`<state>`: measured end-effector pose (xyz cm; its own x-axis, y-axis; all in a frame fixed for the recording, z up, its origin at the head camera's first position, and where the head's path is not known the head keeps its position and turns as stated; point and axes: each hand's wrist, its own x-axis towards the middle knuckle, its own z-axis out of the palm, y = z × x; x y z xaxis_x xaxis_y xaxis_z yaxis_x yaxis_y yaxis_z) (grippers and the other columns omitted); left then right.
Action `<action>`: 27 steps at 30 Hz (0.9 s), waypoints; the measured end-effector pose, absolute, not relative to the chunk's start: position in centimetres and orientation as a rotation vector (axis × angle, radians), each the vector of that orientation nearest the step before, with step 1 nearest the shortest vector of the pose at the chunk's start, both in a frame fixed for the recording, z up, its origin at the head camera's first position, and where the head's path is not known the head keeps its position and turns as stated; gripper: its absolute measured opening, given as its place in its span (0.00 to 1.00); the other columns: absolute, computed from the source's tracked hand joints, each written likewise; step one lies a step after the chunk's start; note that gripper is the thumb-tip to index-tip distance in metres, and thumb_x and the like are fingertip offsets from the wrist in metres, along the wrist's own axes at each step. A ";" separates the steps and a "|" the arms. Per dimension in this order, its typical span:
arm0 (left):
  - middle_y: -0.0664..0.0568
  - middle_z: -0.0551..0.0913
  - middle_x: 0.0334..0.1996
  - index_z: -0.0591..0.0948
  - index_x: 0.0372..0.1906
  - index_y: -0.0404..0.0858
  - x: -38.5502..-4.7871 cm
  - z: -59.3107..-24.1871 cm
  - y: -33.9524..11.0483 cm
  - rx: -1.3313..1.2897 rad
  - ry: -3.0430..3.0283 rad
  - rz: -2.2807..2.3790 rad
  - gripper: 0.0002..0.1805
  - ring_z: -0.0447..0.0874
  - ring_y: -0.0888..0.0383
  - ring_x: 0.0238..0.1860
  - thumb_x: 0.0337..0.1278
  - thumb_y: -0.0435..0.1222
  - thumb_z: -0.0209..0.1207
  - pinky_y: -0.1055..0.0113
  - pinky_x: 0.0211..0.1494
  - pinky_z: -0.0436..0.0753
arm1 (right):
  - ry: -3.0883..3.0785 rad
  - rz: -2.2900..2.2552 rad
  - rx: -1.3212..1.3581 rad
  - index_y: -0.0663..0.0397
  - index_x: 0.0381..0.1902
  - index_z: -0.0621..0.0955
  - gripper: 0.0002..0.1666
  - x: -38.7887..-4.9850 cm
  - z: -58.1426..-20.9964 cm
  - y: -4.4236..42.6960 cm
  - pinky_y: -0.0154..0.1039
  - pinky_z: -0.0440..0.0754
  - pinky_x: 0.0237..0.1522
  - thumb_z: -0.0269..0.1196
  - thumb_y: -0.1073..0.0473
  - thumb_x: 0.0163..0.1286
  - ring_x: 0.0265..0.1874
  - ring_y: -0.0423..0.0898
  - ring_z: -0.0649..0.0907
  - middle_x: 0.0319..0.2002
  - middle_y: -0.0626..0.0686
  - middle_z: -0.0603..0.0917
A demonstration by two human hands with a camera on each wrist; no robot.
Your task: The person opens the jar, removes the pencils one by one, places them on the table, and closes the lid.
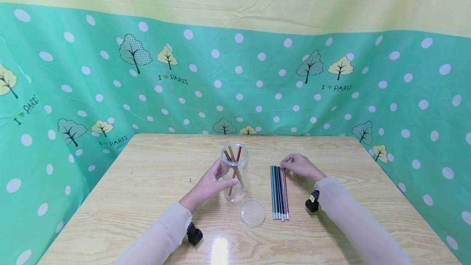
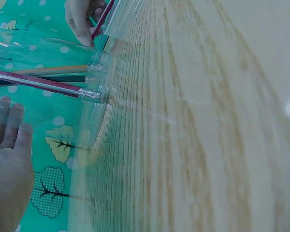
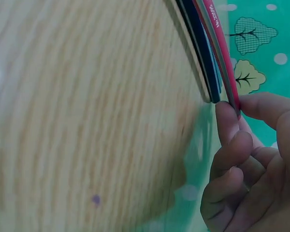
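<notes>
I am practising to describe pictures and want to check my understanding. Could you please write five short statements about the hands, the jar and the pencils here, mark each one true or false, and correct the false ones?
1. The left hand holds the jar. True.
2. The jar is covered. False: the lid lies on the table.
3. The right hand pinches a red pencil. True.
4. The jar is empty. False: several pencils lean inside it.
5. The pencil row lies to the right of the jar. True.
</notes>
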<state>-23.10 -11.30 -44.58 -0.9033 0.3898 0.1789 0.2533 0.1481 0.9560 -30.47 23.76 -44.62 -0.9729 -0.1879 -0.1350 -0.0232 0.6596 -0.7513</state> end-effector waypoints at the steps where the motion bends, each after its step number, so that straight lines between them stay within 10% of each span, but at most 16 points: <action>1: 0.54 0.69 0.71 0.63 0.74 0.54 -23.1 -44.6 -11.3 0.646 2.293 1.875 0.41 0.63 0.52 0.73 0.59 0.41 0.70 0.57 0.76 0.61 | 2.674 -1.202 -0.166 0.58 0.48 0.81 0.16 -30.5 -44.7 23.7 0.34 0.72 0.20 0.62 0.51 0.73 0.19 0.43 0.72 0.32 0.52 0.84; 27: 0.52 0.69 0.71 0.64 0.74 0.52 -23.1 -44.6 -11.3 0.636 2.306 1.863 0.40 0.64 0.50 0.73 0.59 0.41 0.70 0.55 0.76 0.60 | 2.663 -1.174 -0.181 0.58 0.46 0.81 0.14 -30.4 -45.0 23.1 0.32 0.69 0.18 0.60 0.52 0.75 0.19 0.42 0.74 0.30 0.51 0.81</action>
